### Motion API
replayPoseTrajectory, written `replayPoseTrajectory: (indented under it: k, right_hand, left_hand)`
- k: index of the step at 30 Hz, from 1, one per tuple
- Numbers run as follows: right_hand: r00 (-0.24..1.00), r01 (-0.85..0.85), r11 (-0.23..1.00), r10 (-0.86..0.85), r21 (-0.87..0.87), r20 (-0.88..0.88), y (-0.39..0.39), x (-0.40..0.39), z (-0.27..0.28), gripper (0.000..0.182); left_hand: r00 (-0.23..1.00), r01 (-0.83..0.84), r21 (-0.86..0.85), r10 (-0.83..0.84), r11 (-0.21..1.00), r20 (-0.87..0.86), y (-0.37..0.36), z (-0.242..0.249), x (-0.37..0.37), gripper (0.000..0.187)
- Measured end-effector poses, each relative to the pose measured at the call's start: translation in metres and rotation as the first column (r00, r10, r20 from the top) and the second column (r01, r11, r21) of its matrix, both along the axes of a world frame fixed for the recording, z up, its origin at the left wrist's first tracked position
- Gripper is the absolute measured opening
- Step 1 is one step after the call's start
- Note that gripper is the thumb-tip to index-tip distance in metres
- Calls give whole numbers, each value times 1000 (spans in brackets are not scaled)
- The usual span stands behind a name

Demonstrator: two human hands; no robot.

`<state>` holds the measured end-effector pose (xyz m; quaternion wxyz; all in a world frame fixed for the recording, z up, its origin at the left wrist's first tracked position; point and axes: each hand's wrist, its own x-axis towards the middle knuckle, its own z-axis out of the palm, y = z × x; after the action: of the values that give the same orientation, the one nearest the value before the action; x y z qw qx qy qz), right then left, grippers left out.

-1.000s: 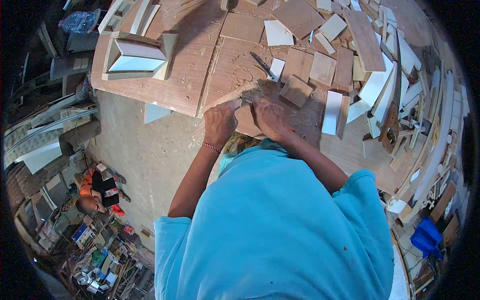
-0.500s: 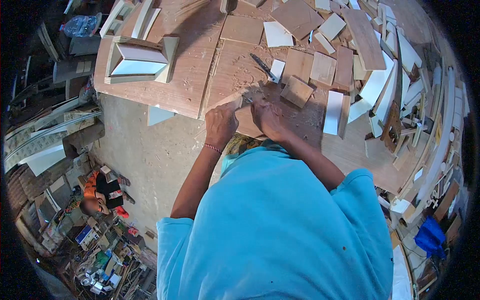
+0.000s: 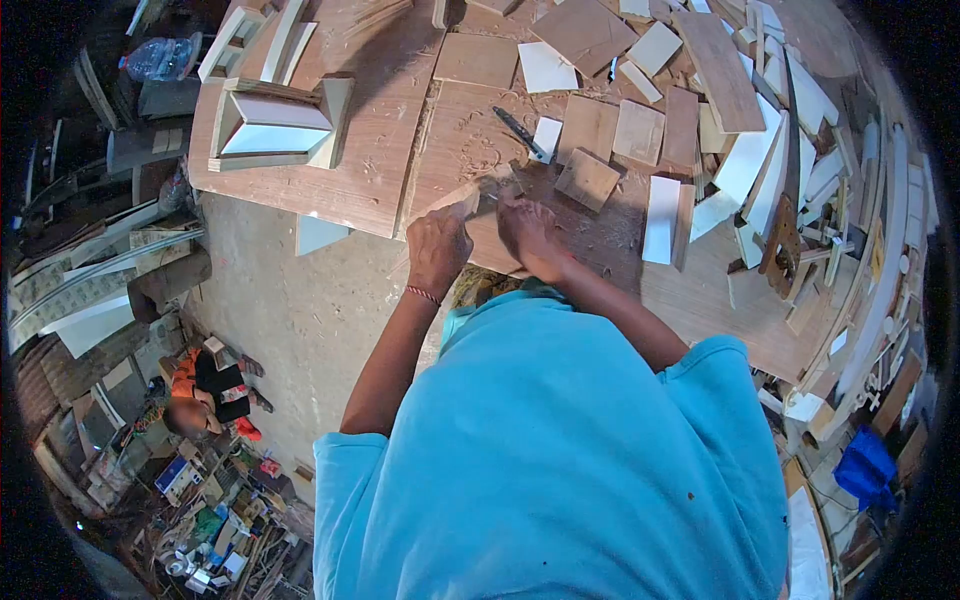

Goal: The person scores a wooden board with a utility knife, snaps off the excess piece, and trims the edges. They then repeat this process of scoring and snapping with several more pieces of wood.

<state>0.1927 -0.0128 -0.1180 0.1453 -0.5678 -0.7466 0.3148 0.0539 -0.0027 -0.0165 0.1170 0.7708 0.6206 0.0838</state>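
Observation:
At the near edge of the workbench, my left hand [image 3: 438,250] is closed around a pale piece of wood [image 3: 468,200] that sticks out past its fingers. My right hand [image 3: 532,238] is just to the right, its fingers curled near the far end of that piece. A thin, shiny bit shows between the hands, but what the right hand grips is too small and hidden to name. Wood shavings [image 3: 480,150] lie beyond the hands. A black pen-like tool [image 3: 515,128] rests on the bench, its tip by a small white block [image 3: 546,138].
A wooden frame with white panels [image 3: 275,125] stands at left on the workbench [image 3: 385,130]. Cut boards [image 3: 588,180] and a handsaw [image 3: 782,245] lie to the right. Someone in orange [image 3: 190,385] sits low at left, near piled scraps [image 3: 215,530].
The bench and its boards shift slightly left and up in view. Both hands stay close together in nearly the same pose, with the right hand slightly left.

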Motion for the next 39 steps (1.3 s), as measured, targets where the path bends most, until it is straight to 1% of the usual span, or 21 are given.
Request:
replayPoseTrajectory:
  k: [2,5,7,9,11,12,15,17,18,20,24,26,27,29,30,32,33,35,36,38,39]
  right_hand:
    - [996,29,970,-6,-241,94,14,-4,18,18]
    - [993,-22,978,46,-210,110,12,3,35,18]
    - [995,21,973,3,-231,103,7,0,46,18]
    - [993,67,965,-40,-253,107,5,2,47,18]
    - [1000,-10,975,6,-223,-19,-2,4,45,21]
    - [1000,-6,974,1,-227,-20,-4,4,51,21]
    - [996,-39,987,51,-159,72,3,8,74,22]
    - [998,-60,956,59,-288,-13,11,10,87,22]
    - [998,-60,955,59,-289,-12,8,9,81,22]
    - [1000,-9,999,9,38,8,2,5,63,21]
    - [999,35,999,-34,20,-36,9,3,66,22]
    - [1000,-8,994,6,-108,-21,14,-1,57,20]
    - [1000,-5,994,3,-105,-23,13,-4,50,20]
    - [1000,31,999,-31,36,6,6,-6,36,19]
    - [999,34,999,-34,37,5,7,-5,40,19]
    - [1000,-11,992,11,-129,5,15,-1,52,19]
    - [1000,-9,993,10,-121,4,17,2,59,19]
    - [997,-21,994,12,-106,-76,14,6,69,19]
    - [997,-20,993,12,-113,-73,9,5,59,19]
    - [995,75,993,-69,93,-66,-4,0,31,18]
    - [996,71,993,-65,96,-64,-1,2,37,18]
  left_hand:
    - [1000,14,44,-14,999,-5,-1,-1,-1,24]
    - [1000,-8,96,6,995,18,0,1,3,22]
    - [999,-29,112,26,993,30,4,6,2,20]
    - [994,-97,-94,92,991,-51,10,11,3,14]
    - [993,-109,-85,105,990,-56,13,14,5,12]
    - [991,-124,-69,120,990,-59,15,15,6,10]
    - [992,-111,-72,106,991,-64,15,16,6,9]
    - [994,-101,-72,97,992,-53,16,14,2,9]
    - [995,-92,-66,89,994,-40,17,13,2,9]
    - [995,-102,-78,100,992,-30,17,14,2,9]
    - [993,-116,-124,110,986,-50,18,16,3,9]
    - [993,-116,-108,111,987,-46,16,16,3,9]
    - [993,-110,-90,106,990,-41,16,16,3,10]
    - [994,-103,-90,100,991,-46,16,15,4,10]
    - [994,-100,-90,96,991,-54,16,15,3,11]
    - [994,-100,-109,94,989,-53,17,17,2,12]
    - [994,-100,-132,94,986,-52,18,17,2,12]
    - [995,-90,-122,85,988,-45,20,19,2,13]
    - [996,-82,-124,79,989,-36,18,18,3,13]
    - [995,-92,-121,88,988,-37,15,16,4,12]
    - [994,-103,-99,99,990,-41,18,16,3,11]
